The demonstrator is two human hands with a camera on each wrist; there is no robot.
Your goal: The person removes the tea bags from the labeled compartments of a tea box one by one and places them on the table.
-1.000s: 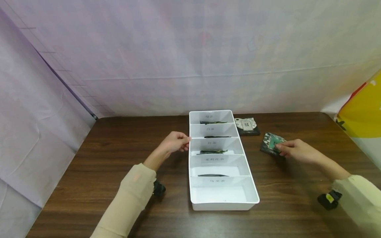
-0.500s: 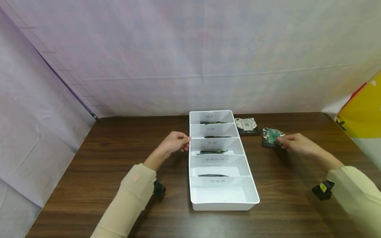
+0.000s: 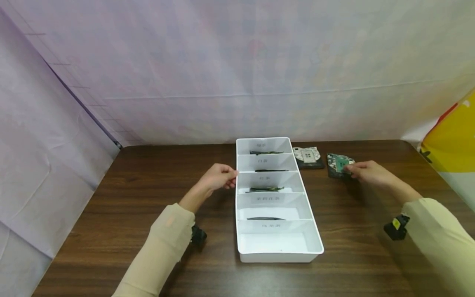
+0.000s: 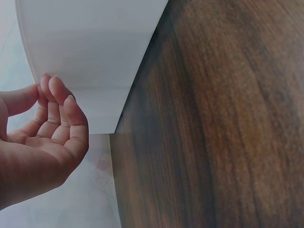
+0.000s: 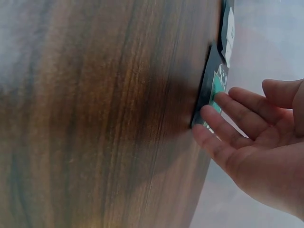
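A white divided tray (image 3: 280,243) with labelled compartments stands in the middle of the table. My left hand (image 3: 219,176) pinches its left rim between thumb and fingertips, as the left wrist view also shows. To the right of the tray a dark packet with a green label (image 3: 340,164) lies flat on the table. Fingertips of my right hand (image 3: 371,173) rest on the packet's near right part. The right wrist view shows that hand's fingers (image 5: 228,128) extended on it, with the thumb (image 5: 282,92) held apart.
Another packet with a white label (image 3: 308,156) lies beside the tray's far right corner. Thin dark packets (image 3: 265,189) stand in several compartments. A white cloth (image 3: 222,74) hangs behind the table (image 3: 167,165), and a yellow cloth (image 3: 454,140) is at the right.
The green-labelled packet has turned and slid away from the person, toward the back, with my right hand following it. My left hand and the tray stay in place.
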